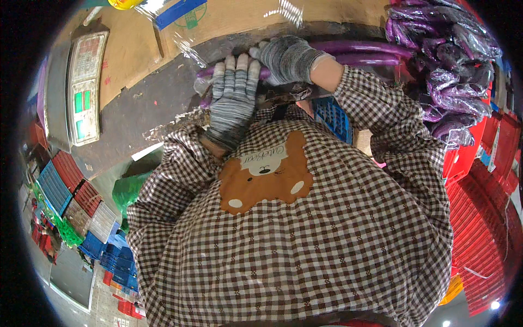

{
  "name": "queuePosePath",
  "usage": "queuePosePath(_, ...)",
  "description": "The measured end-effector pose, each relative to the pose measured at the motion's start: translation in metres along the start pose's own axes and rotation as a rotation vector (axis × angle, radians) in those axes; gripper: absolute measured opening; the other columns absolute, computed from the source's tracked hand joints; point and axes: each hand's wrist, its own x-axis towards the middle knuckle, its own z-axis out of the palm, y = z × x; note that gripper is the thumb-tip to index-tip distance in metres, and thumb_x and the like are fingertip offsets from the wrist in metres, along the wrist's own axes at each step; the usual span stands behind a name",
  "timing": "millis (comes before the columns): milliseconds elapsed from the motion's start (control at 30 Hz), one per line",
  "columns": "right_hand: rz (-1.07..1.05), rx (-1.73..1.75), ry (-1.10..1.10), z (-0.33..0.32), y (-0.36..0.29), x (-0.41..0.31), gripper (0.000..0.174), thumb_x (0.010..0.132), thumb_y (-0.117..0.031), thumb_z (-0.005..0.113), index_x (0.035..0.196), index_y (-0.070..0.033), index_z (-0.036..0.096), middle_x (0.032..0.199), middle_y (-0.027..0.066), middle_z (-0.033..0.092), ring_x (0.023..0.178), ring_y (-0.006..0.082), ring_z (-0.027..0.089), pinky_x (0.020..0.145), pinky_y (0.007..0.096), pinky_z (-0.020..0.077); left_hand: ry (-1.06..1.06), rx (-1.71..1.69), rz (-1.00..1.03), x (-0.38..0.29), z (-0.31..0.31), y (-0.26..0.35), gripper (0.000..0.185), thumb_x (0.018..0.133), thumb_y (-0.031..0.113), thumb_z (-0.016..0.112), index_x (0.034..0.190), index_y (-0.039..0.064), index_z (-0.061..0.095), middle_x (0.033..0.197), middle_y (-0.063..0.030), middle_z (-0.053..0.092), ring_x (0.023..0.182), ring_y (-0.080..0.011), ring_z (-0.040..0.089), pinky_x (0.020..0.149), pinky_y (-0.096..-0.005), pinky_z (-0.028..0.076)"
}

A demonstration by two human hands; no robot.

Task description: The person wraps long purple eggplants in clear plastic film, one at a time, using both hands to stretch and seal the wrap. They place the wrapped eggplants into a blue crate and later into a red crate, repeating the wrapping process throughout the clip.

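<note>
Both my hands wear grey striped knitted gloves with pale fingertips. My left hand lies flat, fingers straight and slightly spread, across a purple long eggplant at the table edge. Clear plastic film shows around this eggplant's left end. Just right of it, my right hand is bent over the eggplant's other end; its palm side is hidden, so I cannot tell whether it grips. Two more long eggplants lie to the right of my right wrist.
Film-wrapped eggplants are heaped at the right, above a red crate. A weighing scale with a keypad stands at the left of the table. Blue tape crosses the cardboard. A blue crate sits below the edge.
</note>
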Motion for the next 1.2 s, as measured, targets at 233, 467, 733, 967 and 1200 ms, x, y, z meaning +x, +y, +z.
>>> queuePosePath(233, 0.057, 0.103, -0.249, -0.027, 0.005, 0.01, 0.068, 0.066, -0.037, 0.064, 0.123, -0.007, 0.043, 0.112, 0.0168, 0.052, 0.101, 0.0294, 0.052, 0.088, 0.0367, 0.0422, -0.015, 0.151, 0.195, 0.02, 0.018, -0.049, 0.057, 0.072, 0.048, 0.055, 0.111, 0.008, 0.049, 0.107, -0.0101, 0.052, 0.095, -0.0252, 0.051, 0.084, -0.0382, 0.037)
queuePosePath(467, -0.068, -0.231, 0.698, 0.011, -0.007, -0.014, 0.085, 0.052, -0.062, 0.061, 0.123, -0.018, 0.045, 0.107, 0.0091, 0.05, 0.099, 0.0272, 0.048, 0.089, 0.0439, 0.0342, -0.336, -0.38, 0.037, 0.071, 0.014, -0.079, 0.05, 0.059, 0.038, 0.074, 0.096, 0.007, 0.058, 0.092, -0.0119, 0.058, 0.088, -0.0307, 0.056, 0.076, -0.0379, 0.044)
queuePosePath(733, -0.046, -0.325, 0.28, 0.001, 0.03, 0.028, 0.068, 0.071, -0.047, 0.06, 0.127, -0.013, 0.039, 0.103, 0.0109, 0.054, 0.091, 0.025, 0.054, 0.08, 0.0351, 0.0411, 0.516, -0.598, -0.19, 0.047, 0.013, -0.084, 0.069, 0.062, 0.05, 0.069, 0.113, 0.008, 0.047, 0.111, -0.0143, 0.049, 0.104, -0.0306, 0.047, 0.085, -0.0406, 0.04)
queuePosePath(967, -0.23, 0.612, -0.43, -0.073, 0.041, 0.046, 0.074, 0.066, -0.051, 0.064, 0.124, -0.012, 0.041, 0.099, 0.0124, 0.055, 0.091, 0.0287, 0.055, 0.082, 0.0373, 0.0419, 0.398, 0.11, 0.137, 0.019, 0.001, -0.068, 0.055, 0.064, 0.034, 0.071, 0.113, 0.03, 0.046, 0.109, -0.0101, 0.047, 0.092, -0.0287, 0.052, 0.081, -0.0438, 0.041)
queuePosePath(1200, -0.19, 0.612, -0.442, -0.092, 0.04, 0.047, 0.075, 0.064, -0.052, 0.064, 0.124, -0.012, 0.041, 0.101, 0.0118, 0.054, 0.092, 0.0277, 0.054, 0.085, 0.0377, 0.0399, 0.098, -0.312, -0.276, 0.028, -0.011, -0.072, 0.055, 0.065, 0.024, 0.069, 0.109, 0.001, 0.045, 0.095, -0.0199, 0.055, 0.075, -0.0348, 0.058, 0.064, -0.0405, 0.048)
